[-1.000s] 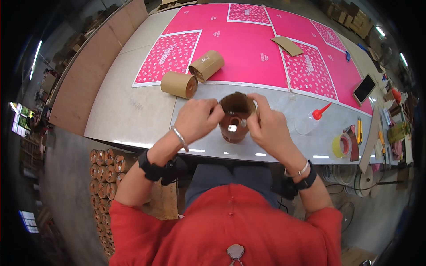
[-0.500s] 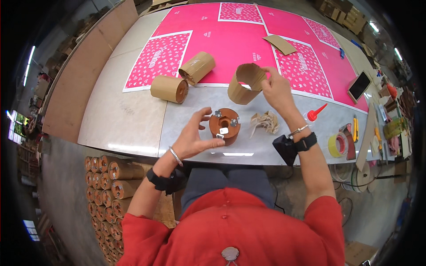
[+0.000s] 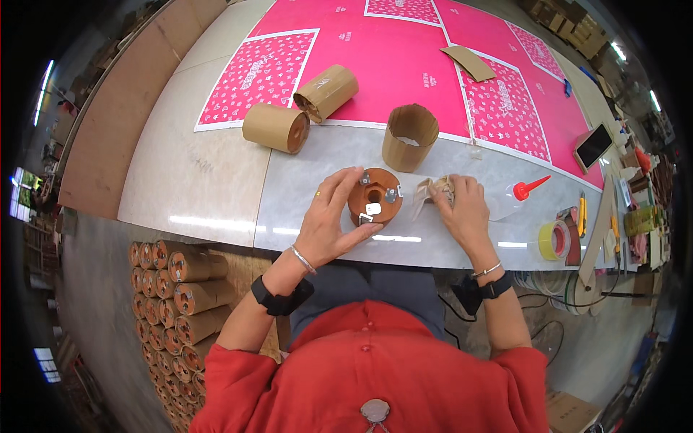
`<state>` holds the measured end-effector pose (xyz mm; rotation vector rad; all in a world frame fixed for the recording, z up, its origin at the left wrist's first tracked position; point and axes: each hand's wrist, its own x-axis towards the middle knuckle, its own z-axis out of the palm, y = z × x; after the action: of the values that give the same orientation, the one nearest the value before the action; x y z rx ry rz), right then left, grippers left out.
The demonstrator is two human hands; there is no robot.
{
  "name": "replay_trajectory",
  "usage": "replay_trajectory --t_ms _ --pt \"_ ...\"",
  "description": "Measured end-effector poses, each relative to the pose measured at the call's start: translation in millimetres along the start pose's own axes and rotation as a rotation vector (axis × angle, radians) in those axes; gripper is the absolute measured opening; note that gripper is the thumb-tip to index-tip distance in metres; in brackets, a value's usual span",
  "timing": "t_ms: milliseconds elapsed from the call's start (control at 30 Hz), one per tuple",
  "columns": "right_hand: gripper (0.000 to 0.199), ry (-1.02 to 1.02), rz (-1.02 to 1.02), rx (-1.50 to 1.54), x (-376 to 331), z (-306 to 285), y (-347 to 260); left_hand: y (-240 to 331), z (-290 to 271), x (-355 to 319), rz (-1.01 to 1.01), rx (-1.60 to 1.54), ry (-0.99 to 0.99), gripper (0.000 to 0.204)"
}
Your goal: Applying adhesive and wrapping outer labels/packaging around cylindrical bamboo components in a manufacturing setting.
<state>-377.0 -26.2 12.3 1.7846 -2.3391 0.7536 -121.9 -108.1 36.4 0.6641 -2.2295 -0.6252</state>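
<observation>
My left hand (image 3: 325, 219) curls round the left side of a reddish-brown cylinder (image 3: 388, 186), its thumb along the near edge. The cylinder stands upright on the grey tabletop, with a central hole, metal clips and a small white piece on its top. To its right, my right hand (image 3: 464, 213) has its fingers closed on a crumpled beige rag (image 3: 428, 193). Just beyond both hands an open cardboard tube (image 3: 406, 150) stands on end. A clear bottle with a red nozzle (image 3: 530, 188) is to the right of my right hand.
Two cardboard-wrapped cylinders (image 3: 271, 128) lie at the left by a pink printed sheet (image 3: 382, 65). Yellow tape (image 3: 550, 240), a cutter (image 3: 582, 215) and a phone (image 3: 593, 146) are at the right. Many wrapped cylinders (image 3: 196, 297) are stacked below the table's left side.
My right hand has let go of the cardboard tube, which now stands on the table, and has come down onto the rag. My left hand has closed in on the brown cylinder.
</observation>
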Motion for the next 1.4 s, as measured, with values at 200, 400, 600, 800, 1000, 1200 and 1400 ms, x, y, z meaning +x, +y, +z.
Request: replay_trajectory --t_ms 200,400,600,800,1000,1200,1400 --pt "0.032 -0.112 0.125 -0.013 -9.1 6.7 -17.7 0.1 -5.1 -0.3 -0.006 0.043 -0.030 0.080" --pt "0.032 -0.129 -0.091 -0.005 -4.1 23.5 -3.7 2.3 -8.6 1.7 0.033 0.191 -0.084 0.079" --pt "0.037 0.046 -0.126 0.148 -4.6 24.8 -8.7 3.9 -7.1 5.4 -0.008 0.060 -0.063 0.075" --pt "0.050 -0.020 0.105 -0.072 -5.5 15.8 -33.3 1.2 -10.8 7.4 0.038 0.156 -0.100 0.077" --pt "0.046 -0.084 -0.027 -0.266 -10.6 17.5 -36.3 3.0 -4.3 7.9 0.002 0.092 -0.041 0.083" --pt "0.032 -0.090 -0.122 -0.155 -22.3 23.9 -19.0 -6.9 7.7 1.5 -0.064 -0.075 -0.064 0.098" --pt "0.033 -0.123 0.066 0.433 -17.5 -14.3 -24.9 -17.5 44.6 -12.0 -0.369 -0.480 0.013 0.102"
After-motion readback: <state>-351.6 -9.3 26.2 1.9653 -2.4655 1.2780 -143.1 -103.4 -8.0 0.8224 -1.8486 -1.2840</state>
